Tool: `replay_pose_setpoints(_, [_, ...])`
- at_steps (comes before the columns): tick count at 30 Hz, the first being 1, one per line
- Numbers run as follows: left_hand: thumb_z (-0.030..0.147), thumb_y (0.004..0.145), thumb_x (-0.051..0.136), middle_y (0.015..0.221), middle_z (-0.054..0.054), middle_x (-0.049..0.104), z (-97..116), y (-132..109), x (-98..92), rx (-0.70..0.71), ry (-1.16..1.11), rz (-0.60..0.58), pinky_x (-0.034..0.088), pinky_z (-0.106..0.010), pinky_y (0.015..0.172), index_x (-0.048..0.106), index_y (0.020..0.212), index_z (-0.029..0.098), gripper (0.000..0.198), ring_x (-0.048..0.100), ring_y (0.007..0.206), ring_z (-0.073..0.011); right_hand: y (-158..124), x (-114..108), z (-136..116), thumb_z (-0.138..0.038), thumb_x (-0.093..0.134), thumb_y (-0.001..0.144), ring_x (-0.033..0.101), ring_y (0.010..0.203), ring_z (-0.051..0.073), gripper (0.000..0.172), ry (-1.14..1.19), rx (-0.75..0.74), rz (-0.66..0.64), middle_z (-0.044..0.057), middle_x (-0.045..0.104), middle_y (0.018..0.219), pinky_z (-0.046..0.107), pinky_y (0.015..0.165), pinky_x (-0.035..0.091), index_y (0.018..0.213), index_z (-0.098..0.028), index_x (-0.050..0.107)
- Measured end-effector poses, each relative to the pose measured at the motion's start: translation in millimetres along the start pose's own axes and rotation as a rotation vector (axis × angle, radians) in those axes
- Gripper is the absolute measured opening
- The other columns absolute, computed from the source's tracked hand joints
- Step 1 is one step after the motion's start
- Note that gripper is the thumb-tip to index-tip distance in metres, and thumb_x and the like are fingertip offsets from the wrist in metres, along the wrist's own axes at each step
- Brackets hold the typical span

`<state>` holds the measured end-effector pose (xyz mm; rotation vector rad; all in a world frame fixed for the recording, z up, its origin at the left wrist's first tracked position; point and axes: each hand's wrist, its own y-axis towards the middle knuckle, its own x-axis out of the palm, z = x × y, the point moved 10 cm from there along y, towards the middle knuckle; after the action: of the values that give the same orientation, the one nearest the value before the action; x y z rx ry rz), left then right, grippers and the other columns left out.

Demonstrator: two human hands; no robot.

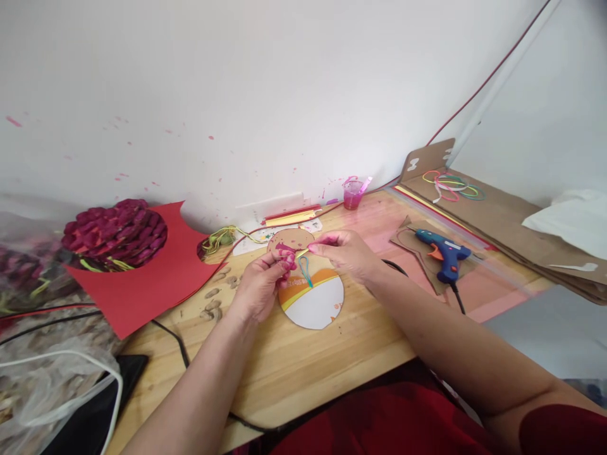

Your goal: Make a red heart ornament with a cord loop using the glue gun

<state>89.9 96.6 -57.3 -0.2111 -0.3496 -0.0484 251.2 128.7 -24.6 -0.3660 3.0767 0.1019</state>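
Observation:
My left hand (260,285) is closed on the edge of a round cardboard cut-out (290,240) and a magenta-dyed shell piece at its fingertips. My right hand (345,251) pinches a thin yellow strip (302,253) that meets the left fingertips. A teal loop (305,270) hangs below the pinch. Under both hands lies an oval white-and-orange card (313,301) on the wooden table (303,366).
A red paper sheet (142,284) with a mound of magenta shells (115,230) lies at left. A blue glue gun (443,254) rests on cardboard at right. A pink cup (352,193) stands by the wall. Coloured rubber bands (453,186) lie on a cardboard sheet. Plastic bags (52,379) and cables sit at left.

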Motion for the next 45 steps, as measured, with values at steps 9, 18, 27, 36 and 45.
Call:
replay_pose_setpoints(9, [0.039,0.052,0.093,0.066,0.005,0.061,9,5,-31.5,0.103,-0.043,0.258,0.041,-0.015,0.048,0.07,0.086,0.016,0.047,0.049,0.052,-0.0042,0,-24,-26,-0.032,0.07,0.078,0.059,0.072,0.015,0.016,-0.222,-0.191,0.189,0.002,0.07,0.077,0.029,0.067,0.042,0.077,-0.017,0.073])
replay_pose_setpoints(18, [0.043,0.075,0.078,0.102,-0.012,0.075,20,-1,2.0,0.137,0.073,0.011,0.041,-0.018,0.047,0.073,0.101,0.015,0.038,0.072,0.088,-0.0208,-6,3,-19,-0.036,0.068,0.081,0.053,0.065,0.013,0.02,-0.262,-0.149,-0.028,0.0,0.064,0.071,0.026,0.06,0.038,0.079,-0.016,0.071])
replay_pose_setpoints(27, [0.057,0.083,0.067,0.091,-0.019,0.076,-19,-12,24.3,-0.248,0.105,-0.186,0.036,-0.018,0.035,0.072,0.099,0.012,0.048,0.075,0.076,-0.0262,-11,10,-27,-0.038,0.065,0.083,0.046,0.059,0.011,0.023,-0.355,-0.159,-0.04,-0.002,0.055,0.063,0.026,0.057,0.035,0.074,-0.017,0.066])
replay_pose_setpoints(36, [0.053,0.067,0.083,0.068,-0.007,0.067,-21,-14,28.4,-0.206,0.234,-0.262,0.029,-0.017,0.034,0.075,0.086,0.015,0.043,0.072,0.065,-0.0218,-13,12,-33,-0.037,0.061,0.087,0.045,0.06,0.011,0.024,-0.428,-0.242,-0.06,-0.002,0.056,0.065,0.026,0.057,0.034,0.075,-0.017,0.065])
replay_pose_setpoints(45, [0.042,0.08,0.071,0.097,-0.011,0.074,15,-8,17.0,0.093,0.487,-0.133,0.048,-0.019,0.048,0.074,0.1,0.018,0.032,0.07,0.086,-0.021,-12,8,-36,-0.036,0.061,0.087,0.044,0.06,0.011,0.022,-0.5,-0.245,-0.007,-0.002,0.054,0.065,0.026,0.058,0.033,0.076,-0.017,0.064])
